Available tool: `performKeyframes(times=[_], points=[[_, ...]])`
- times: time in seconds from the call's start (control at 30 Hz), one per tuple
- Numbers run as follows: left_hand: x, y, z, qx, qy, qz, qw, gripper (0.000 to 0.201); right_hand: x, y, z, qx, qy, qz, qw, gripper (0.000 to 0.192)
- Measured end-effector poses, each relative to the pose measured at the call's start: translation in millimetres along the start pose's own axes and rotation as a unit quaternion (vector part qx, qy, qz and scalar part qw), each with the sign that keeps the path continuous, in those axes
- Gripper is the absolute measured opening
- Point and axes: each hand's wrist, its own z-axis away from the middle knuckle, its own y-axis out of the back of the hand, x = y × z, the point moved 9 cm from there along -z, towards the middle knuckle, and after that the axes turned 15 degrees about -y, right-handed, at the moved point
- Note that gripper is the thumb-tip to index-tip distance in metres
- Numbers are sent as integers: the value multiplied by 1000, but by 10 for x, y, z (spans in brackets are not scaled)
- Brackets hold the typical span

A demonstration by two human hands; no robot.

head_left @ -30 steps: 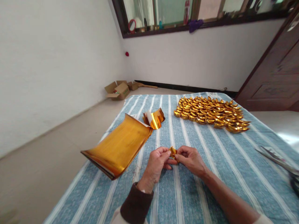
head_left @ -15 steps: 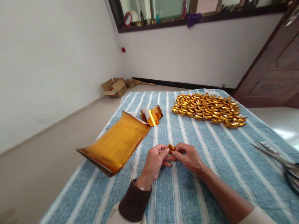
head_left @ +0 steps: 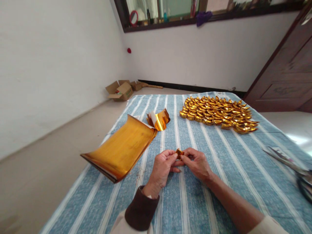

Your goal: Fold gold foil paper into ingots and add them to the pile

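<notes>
My left hand (head_left: 162, 166) and my right hand (head_left: 198, 164) meet at their fingertips over the striped cloth, both pinching a small folded gold paper piece (head_left: 179, 152). Most of that piece is hidden by the fingers. A thick stack of gold foil sheets (head_left: 120, 148) lies to the left of my hands, its near edge curled up. A curled loose gold sheet (head_left: 158, 119) sits just beyond the stack. Many finished gold paper ingots (head_left: 217, 113) lie in rows at the far right of the cloth.
The blue and white striped cloth (head_left: 219, 169) covers a table or bed. Scissors (head_left: 290, 164) lie at its right edge. Open cardboard boxes (head_left: 121, 90) stand on the floor by the far wall. A dark wooden door (head_left: 285, 68) is at the right.
My hands stay together on the gold piece, with the fingers shifting slightly on it. The view has tilted a little; nothing else on the cloth moved.
</notes>
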Motion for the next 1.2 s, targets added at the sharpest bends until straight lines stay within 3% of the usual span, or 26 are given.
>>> performKeyframes(times=[0.6,0.9,1.2], points=[[84,15,-10,-19,-40,-74,996,22,-140,-25,62,-13,122,131,984,25],[153,9,-23,-34,-71,-107,991,22,-142,-22,77,3,132,152,980,30],[134,12,-7,-48,-49,-74,995,26,-209,28,119,24,139,117,983,23]])
